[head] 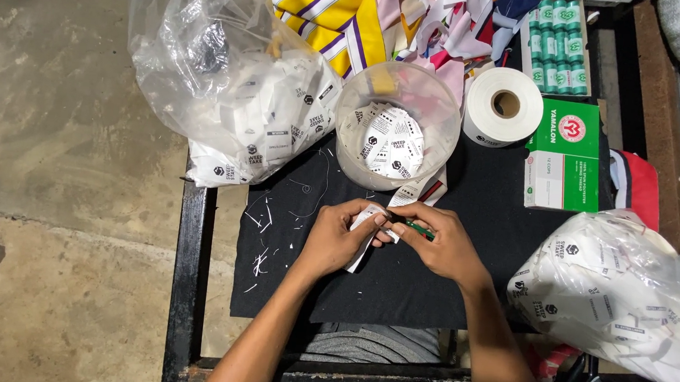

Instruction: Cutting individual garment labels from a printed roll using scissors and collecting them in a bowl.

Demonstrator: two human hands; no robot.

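My left hand (335, 237) pinches a small white fabric label (368, 224) over the black cloth-covered table (429, 287). My right hand (443, 241) meets it from the right and grips a small green-handled tool (419, 229) whose tip touches the label. A strip of white labels (421, 191) trails from my hands up toward a clear round tub (397, 127) that holds several cut labels.
A clear bag of labels (235, 86) lies at the table's back left, another bag (622, 302) at the right. A white tape roll (504, 107), a green-and-white box (565, 156), a box of green spools (557, 46) and fabric scraps (354, 14) sit behind. Thread bits (267, 242) litter the cloth.
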